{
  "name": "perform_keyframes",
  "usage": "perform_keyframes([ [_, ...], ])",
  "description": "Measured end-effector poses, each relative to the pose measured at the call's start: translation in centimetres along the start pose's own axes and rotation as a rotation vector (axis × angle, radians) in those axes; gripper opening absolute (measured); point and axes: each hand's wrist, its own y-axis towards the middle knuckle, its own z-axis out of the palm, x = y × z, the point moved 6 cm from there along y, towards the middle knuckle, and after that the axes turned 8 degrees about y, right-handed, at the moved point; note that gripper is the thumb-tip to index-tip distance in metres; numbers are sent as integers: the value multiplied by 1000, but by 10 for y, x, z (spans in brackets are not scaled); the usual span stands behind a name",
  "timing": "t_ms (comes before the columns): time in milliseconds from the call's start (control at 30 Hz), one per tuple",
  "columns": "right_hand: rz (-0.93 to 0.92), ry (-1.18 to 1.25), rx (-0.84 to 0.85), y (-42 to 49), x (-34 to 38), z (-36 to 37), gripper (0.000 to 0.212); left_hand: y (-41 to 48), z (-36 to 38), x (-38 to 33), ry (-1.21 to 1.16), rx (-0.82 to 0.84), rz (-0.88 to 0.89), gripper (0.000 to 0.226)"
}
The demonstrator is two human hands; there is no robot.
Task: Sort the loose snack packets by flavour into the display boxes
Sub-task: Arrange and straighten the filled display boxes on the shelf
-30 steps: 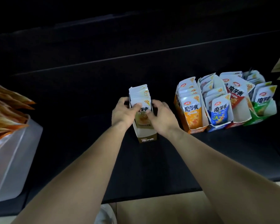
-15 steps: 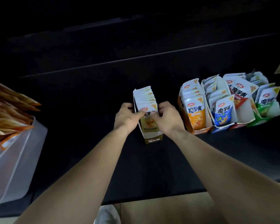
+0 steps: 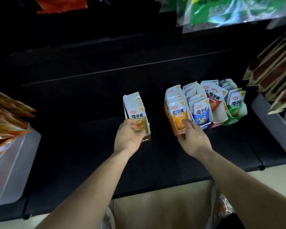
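Observation:
An olive display box (image 3: 147, 129) full of olive packets (image 3: 137, 115) stands mid-shelf on the black shelf (image 3: 89, 146). My left hand (image 3: 128, 138) grips its front left corner. To the right stand an orange box (image 3: 169, 119), a blue box (image 3: 203, 125), a red box (image 3: 219, 118) and a green box (image 3: 234, 119), side by side, each holding packets. My right hand (image 3: 194, 138) holds the front lower corner of the orange box, thumb against its front orange packet (image 3: 179, 116).
A translucent bin (image 3: 10, 164) of orange-edged bags sits at the left. A grey bin (image 3: 271, 124) of brown bags stands at the right. Green and red bags (image 3: 229, 10) hang above. The beige floor (image 3: 155, 210) lies below the shelf edge.
My right hand left the olive box and moved right to the orange box. My left hand stays on the olive box. The camera tilted up, showing hanging bags.

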Motion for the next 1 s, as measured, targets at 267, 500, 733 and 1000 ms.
perform_keyframes([
  [267,-150,-145,250,-26,-16,22,41,-29,52,-7,-14,148,84,19],
  [500,-158,72,462,-61,-12,25,17,-53,96,4,-23,283,70,35],
  [733,-307,-83,43,-29,6,-29,61,-60,109,11,-46,319,76,39],
  [1000,-279,-471,112,-2,9,3,115,-59,121,8,-84,366,103,33],
])
